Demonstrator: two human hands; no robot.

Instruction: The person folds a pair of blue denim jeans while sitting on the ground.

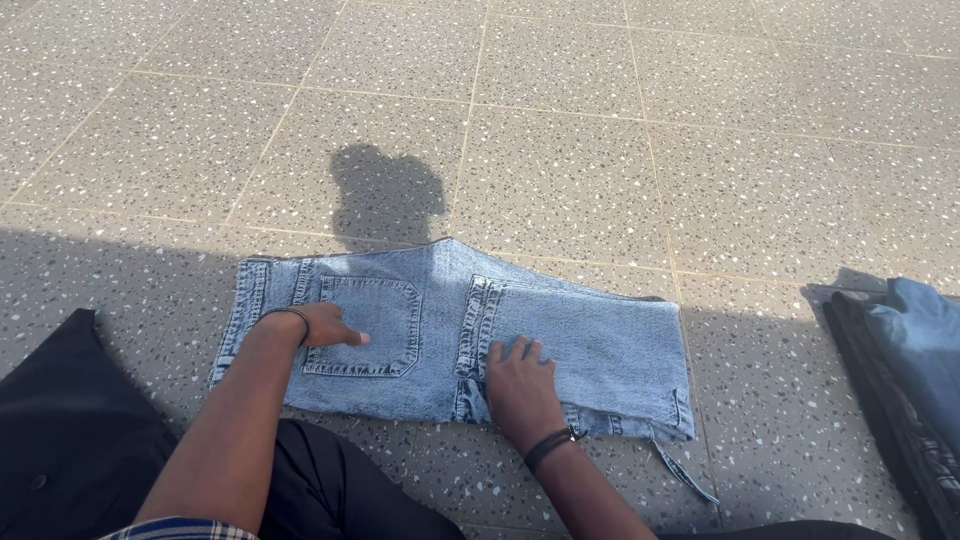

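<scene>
Two open palms, my left hand (318, 326) and right hand (520, 385), press flat on folded jeans (600, 350), pinning the fold against the floor (560, 120).

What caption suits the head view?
Both hands, left and right, press flat on folded light-blue jeans on speckled tile floor.

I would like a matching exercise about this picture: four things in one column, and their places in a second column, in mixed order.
Things:
1. left hand
2. right hand
3. dark clothes
4. head shadow

Places:
a. on the tiles beyond the jeans
b. on the back pocket
c. at the picture's right edge
d. on the folded jeans near their front edge

Pairs: 1-b, 2-d, 3-c, 4-a
</scene>
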